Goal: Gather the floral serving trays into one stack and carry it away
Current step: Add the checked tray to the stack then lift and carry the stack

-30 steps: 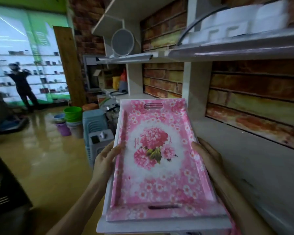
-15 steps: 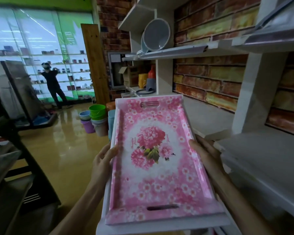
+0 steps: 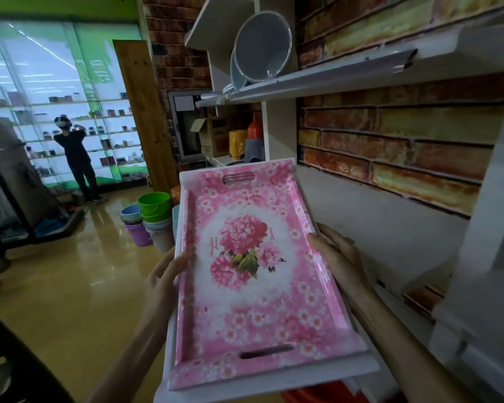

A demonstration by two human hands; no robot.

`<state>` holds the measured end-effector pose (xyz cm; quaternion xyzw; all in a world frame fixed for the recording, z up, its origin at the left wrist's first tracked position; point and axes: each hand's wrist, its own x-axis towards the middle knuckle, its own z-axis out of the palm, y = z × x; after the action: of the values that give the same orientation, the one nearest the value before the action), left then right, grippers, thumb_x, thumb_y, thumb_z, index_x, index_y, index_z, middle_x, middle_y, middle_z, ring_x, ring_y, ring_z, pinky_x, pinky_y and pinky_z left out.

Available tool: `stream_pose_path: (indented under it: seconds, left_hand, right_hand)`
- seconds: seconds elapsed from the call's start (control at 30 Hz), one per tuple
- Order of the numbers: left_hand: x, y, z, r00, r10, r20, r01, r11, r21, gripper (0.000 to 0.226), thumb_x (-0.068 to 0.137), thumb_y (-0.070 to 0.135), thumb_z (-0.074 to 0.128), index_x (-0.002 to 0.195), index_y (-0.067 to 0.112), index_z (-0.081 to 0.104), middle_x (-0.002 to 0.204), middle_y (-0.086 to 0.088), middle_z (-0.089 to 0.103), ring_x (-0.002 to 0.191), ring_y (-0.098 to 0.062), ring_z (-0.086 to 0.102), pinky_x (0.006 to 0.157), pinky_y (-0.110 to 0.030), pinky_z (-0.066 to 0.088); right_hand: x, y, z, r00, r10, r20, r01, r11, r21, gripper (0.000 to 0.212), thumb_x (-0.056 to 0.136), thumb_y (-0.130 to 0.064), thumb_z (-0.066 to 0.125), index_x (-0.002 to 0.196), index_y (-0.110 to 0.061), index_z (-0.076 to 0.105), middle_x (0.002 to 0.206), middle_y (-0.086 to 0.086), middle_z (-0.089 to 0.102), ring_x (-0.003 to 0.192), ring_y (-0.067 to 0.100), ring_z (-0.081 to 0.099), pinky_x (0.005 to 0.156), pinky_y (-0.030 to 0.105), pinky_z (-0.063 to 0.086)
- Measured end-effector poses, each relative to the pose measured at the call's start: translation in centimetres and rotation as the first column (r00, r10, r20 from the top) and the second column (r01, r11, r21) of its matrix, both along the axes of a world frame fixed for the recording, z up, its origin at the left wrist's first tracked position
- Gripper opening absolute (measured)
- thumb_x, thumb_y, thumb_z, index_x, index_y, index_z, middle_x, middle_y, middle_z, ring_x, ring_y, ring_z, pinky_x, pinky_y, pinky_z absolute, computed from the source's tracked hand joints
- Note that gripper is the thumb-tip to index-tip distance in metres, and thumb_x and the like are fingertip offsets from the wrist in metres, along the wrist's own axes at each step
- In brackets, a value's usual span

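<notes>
I see the view has swung left since the earlier frame; shelf (image 3: 361, 228) now sits further right. Left hand (image 3: 163, 283) and right hand (image 3: 336, 258) clamp the long edges of the tray stack (image 3: 253, 286), held mid-air beside the shelf.

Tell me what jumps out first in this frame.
The pink floral tray fills the centre foreground, nested on a white-rimmed tray beneath it, with the left hand and right hand gripping its long sides. Behind it on the floor sits a stack of buckets, the top one bright green. Far left, a person stands before lit glass shelves.
</notes>
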<state>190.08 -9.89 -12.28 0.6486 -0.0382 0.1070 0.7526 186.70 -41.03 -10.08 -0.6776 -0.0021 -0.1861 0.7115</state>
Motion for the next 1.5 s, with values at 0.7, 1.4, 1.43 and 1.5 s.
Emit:
stream_pose_path:
  seconds: [0.7, 1.4, 1.43, 1.5]
  left_hand:
    - [27.9, -15.5, 1.5, 0.880, -0.474, -0.017, 0.471, 0.878, -0.088, 0.016, 0.087, 0.026, 0.064, 0.101, 0.021, 0.072, 0.090, -0.003, 0.078, 0.080, -0.024, 0.075, 0.070, -0.036, 0.059]
    - [38.2, -36.9, 2.6, 0.439, -0.883, -0.163, 0.896, 0.444, 0.011, 0.016, 0.087, 0.027, 0.067, 0.095, 0.018, 0.076, 0.084, -0.005, 0.078, 0.073, -0.021, 0.075, 0.066, -0.028, 0.056]
    - [38.4, -37.8, 2.3, 0.436, -0.883, -0.173, 0.898, 0.439, 0.022, 0.016, 0.086, 0.028, 0.068, 0.095, 0.018, 0.076, 0.086, -0.005, 0.078, 0.073, -0.020, 0.075, 0.068, -0.028, 0.055]
    - [38.8, -39.4, 1.8, 0.421, -0.889, -0.181, 0.905, 0.424, 0.022, 0.011, 0.086, 0.025, 0.068, 0.088, 0.018, 0.076, 0.079, -0.003, 0.078, 0.065, -0.014, 0.074, 0.057, -0.022, 0.054]
  right_hand:
    - [16.8, -10.5, 0.9, 0.855, -0.517, -0.040, 0.518, 0.855, 0.012, 0.040, 0.085, -0.025, 0.074, 0.123, -0.024, 0.064, 0.102, -0.015, 0.069, 0.091, -0.003, 0.067, 0.080, 0.020, 0.055]
    - [14.2, -17.4, -0.5, 0.440, -0.874, -0.206, 0.898, 0.420, 0.132, 0.042, 0.080, -0.033, 0.078, 0.118, -0.018, 0.069, 0.097, 0.008, 0.077, 0.087, 0.029, 0.074, 0.088, 0.047, 0.058]
    - [14.1, -17.8, -0.7, 0.434, -0.875, -0.215, 0.901, 0.415, 0.131, 0.040, 0.080, -0.032, 0.077, 0.116, -0.017, 0.070, 0.098, 0.009, 0.077, 0.088, 0.030, 0.074, 0.088, 0.048, 0.058]
    - [13.9, -18.4, -1.1, 0.421, -0.877, -0.230, 0.907, 0.402, 0.128, 0.037, 0.082, -0.032, 0.076, 0.115, -0.016, 0.070, 0.097, 0.009, 0.077, 0.087, 0.029, 0.075, 0.087, 0.047, 0.058]
